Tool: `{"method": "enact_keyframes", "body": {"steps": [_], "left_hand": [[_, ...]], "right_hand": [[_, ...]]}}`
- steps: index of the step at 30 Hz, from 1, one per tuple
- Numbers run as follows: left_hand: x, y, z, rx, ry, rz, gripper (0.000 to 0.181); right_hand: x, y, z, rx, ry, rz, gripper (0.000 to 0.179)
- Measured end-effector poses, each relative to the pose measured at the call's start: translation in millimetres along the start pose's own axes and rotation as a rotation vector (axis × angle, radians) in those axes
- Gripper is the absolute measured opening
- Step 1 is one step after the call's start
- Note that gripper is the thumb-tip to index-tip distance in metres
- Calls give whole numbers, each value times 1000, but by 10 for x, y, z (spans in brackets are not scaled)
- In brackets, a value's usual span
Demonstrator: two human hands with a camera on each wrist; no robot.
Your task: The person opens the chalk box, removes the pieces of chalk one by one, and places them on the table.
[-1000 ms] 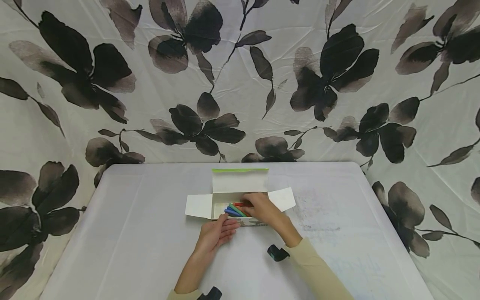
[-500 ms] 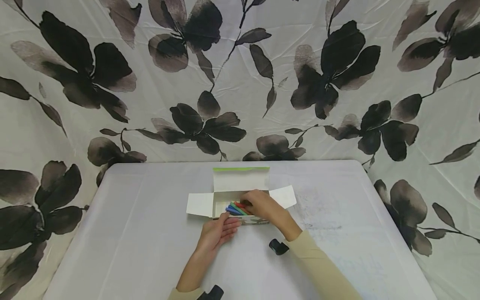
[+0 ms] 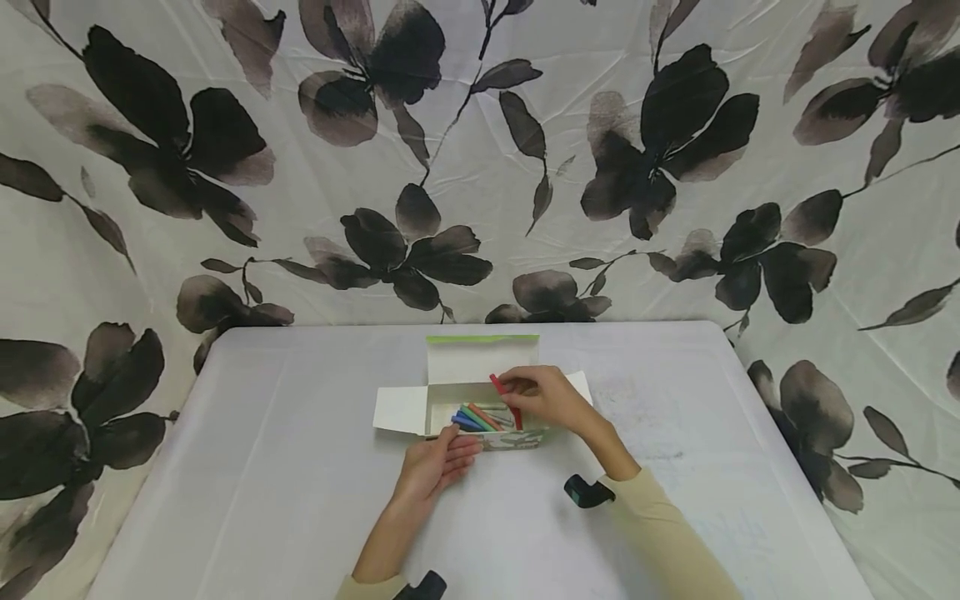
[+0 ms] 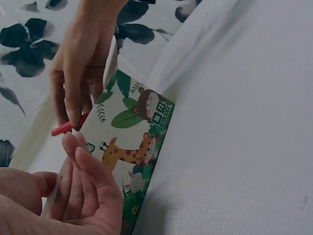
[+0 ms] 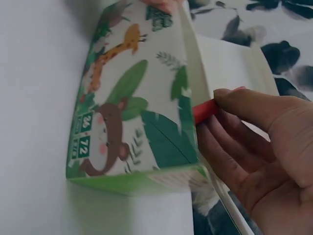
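An open cardboard box point(image 3: 450, 400) stands mid-table with its flaps spread. Its outer side point(image 5: 112, 98) carries jungle animals and green leaves. Inside lie several slim coloured sticks point(image 3: 480, 417), blue, green and orange-red among them; whether they are crayons or markers I cannot tell. My left hand point(image 3: 433, 468) holds the box's near wall, thumb on the inner side and fingers along the outside. Between thumb and fingers, my right hand point(image 3: 551, 398) pinches a red stick point(image 5: 205, 110), tilted at the box's right end. Its lower end is partly behind the near wall in the right wrist view.
The box's lid flap point(image 3: 482, 360) stands up at the back and a side flap point(image 3: 400, 410) sticks out left. A white-covered table point(image 3: 262, 467) extends around it, faintly smudged at right. Floral cloth point(image 3: 540, 183) hangs behind.
The right hand has risen from inside the box and shifted right, lifting the red stick from among the others. The left hand stays at the near wall.
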State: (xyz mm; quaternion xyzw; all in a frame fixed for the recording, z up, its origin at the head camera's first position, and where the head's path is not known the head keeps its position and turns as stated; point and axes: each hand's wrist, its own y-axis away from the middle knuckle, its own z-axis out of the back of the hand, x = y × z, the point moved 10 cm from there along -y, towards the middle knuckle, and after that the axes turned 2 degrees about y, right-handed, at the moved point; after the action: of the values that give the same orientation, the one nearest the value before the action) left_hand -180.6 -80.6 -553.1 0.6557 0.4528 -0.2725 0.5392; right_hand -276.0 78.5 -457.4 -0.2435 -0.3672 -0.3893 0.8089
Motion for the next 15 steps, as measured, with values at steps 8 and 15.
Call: {"method": "enact_keyframes", "body": {"steps": [8,15], "left_hand": [[23,-1,15,-6,-8,0,46],[40,-27,14,-3,-10,-6,45]], "right_hand": [[-231,202,443,-128,-171,-128,39],[-453,390,760,-201,-269,-230,45]]}}
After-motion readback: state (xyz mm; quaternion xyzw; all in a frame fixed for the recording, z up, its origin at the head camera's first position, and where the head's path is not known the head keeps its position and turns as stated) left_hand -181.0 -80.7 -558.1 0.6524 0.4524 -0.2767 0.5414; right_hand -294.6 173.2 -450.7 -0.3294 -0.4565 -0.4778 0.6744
